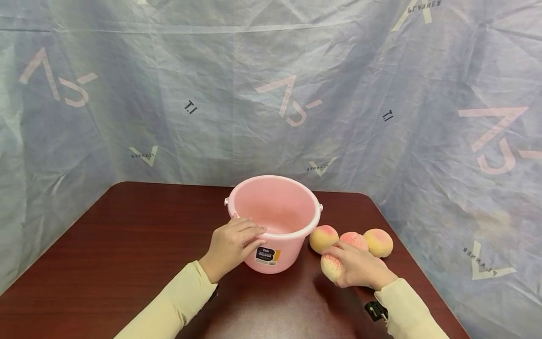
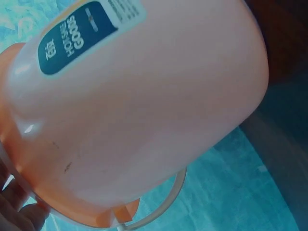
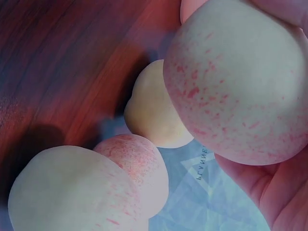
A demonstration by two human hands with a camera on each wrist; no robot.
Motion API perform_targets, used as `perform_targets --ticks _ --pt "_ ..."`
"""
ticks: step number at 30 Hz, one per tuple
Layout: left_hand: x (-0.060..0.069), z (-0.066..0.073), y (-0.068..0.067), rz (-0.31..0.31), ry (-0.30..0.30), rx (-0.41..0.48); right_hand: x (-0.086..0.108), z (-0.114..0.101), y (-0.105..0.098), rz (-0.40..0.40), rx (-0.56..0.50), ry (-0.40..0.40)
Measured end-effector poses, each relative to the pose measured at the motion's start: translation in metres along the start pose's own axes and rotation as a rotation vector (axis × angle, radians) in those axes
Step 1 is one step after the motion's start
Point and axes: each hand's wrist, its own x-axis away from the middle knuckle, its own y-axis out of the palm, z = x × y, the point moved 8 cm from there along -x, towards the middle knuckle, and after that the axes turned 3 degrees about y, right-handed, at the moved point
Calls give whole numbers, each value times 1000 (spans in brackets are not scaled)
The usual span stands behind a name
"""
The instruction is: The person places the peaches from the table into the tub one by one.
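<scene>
A pink plastic bucket [image 1: 292, 247] stands upright on the table; its wall [image 2: 159, 106] fills most of the left wrist view. My left hand [image 1: 232, 242] grips the near left of its rim, fingers over the edge and thumb outside. To the bucket's right, my right hand [image 1: 363, 267] holds a pale peach [image 1: 331, 267] with red speckles. The same held peach [image 3: 236, 86] looks large in the right wrist view, with finger and palm around it. Behind that hand lie a yellow peach [image 1: 323, 238], a redder peach [image 1: 354, 240] and another yellow one [image 1: 378, 243]. One more is mostly hidden by the hand.
The dark red-brown wooden table [image 1: 127, 254] extends left of the bucket. A grey-blue printed cloth [image 1: 220, 94] hangs behind the table and along both sides. The bucket's handle [image 2: 175, 192] hangs at its side in the left wrist view.
</scene>
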Motion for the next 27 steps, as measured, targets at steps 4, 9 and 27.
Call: perform_targets --ticks 4,9,27 --pt "4 0 -4 57 55 -2 1 -1 -2 25 6 -5" --pt "6 0 -9 107 88 -22 2 -2 -9 87 6 -29" --pt "3 2 -8 150 73 -120 2 0 -27 185 -1 -10"
